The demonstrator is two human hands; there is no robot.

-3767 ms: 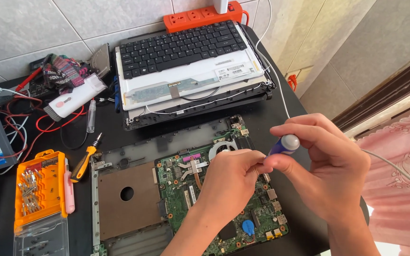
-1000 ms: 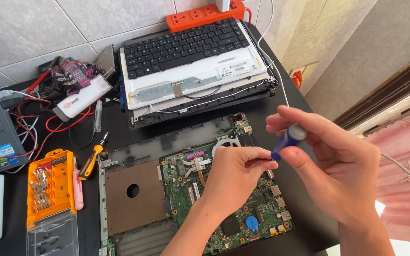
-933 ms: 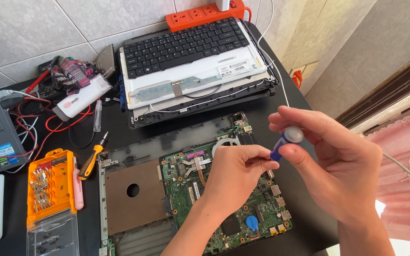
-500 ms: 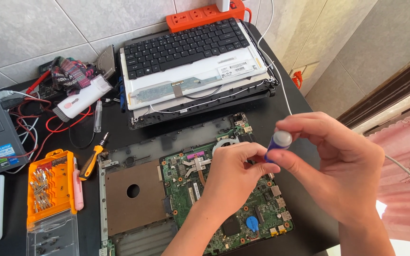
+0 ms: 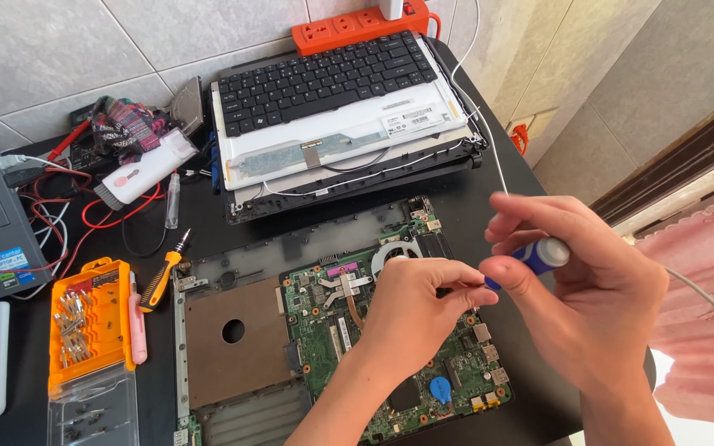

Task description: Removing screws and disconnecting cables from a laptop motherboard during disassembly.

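Two hands, a left hand (image 5: 419,310) and a right hand (image 5: 592,285). Two screwdrivers: one blue screwdriver (image 5: 530,258), one yellow screwdriver (image 5: 164,272). One green circuit board (image 5: 332,322). One orange power strip (image 5: 357,21).

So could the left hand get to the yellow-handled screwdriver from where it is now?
Probably yes. The left hand rests on the green motherboard, fingers steadying the blue-handled screwdriver. The yellow-handled screwdriver lies uncovered to its left, but the hand must let go first.

Your right hand (image 5: 588,289) holds a blue screwdriver (image 5: 539,256) by its handle. Your left hand (image 5: 415,310) pinches its thin shaft, resting over the green circuit board (image 5: 324,330) inside the opened laptop base (image 5: 233,330).
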